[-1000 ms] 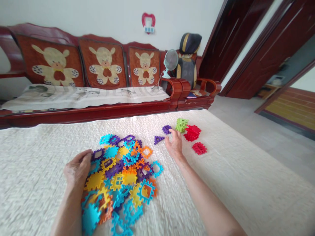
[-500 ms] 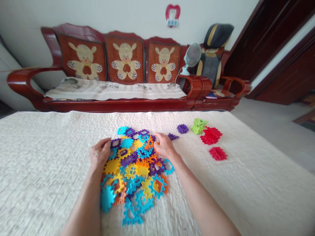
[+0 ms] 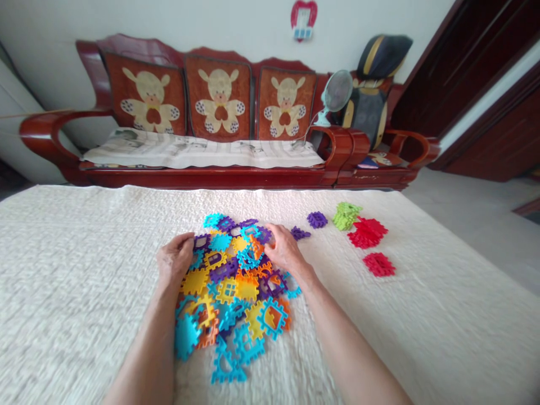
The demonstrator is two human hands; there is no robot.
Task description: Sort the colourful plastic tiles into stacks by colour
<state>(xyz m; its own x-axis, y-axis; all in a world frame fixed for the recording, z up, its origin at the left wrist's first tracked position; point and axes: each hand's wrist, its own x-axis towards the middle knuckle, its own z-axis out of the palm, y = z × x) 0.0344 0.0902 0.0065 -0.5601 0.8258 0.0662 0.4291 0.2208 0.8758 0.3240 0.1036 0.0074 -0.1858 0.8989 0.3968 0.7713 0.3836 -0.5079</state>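
A pile of flat toothed plastic building tiles [image 3: 228,288] in blue, yellow, orange and purple lies between my hands on the cloth-covered table. My left hand [image 3: 175,259] is at the pile's left edge, its fingers closed at a purple window tile [image 3: 201,242]. On the far right side, my right hand [image 3: 283,247] has thumb and fingers closed at the edge of another purple tile [image 3: 264,234]. The right fingertips are partly hidden by the hand. Many tiles overlap, and a blue triangular-holed tile [image 3: 228,368] lies nearest me.
To the right lie small purple stacks [image 3: 316,219], a green stack [image 3: 346,215] and red tiles [image 3: 368,232], with another red stack [image 3: 379,264] nearer me. Beyond the white tablecloth [image 3: 105,253] stands a wooden sofa [image 3: 202,176] holding a small fan [image 3: 337,91].
The whole view has shifted slightly to the right. More of the purple tile shows beside my right fingers. Both hands stay at the same sides of the pile.
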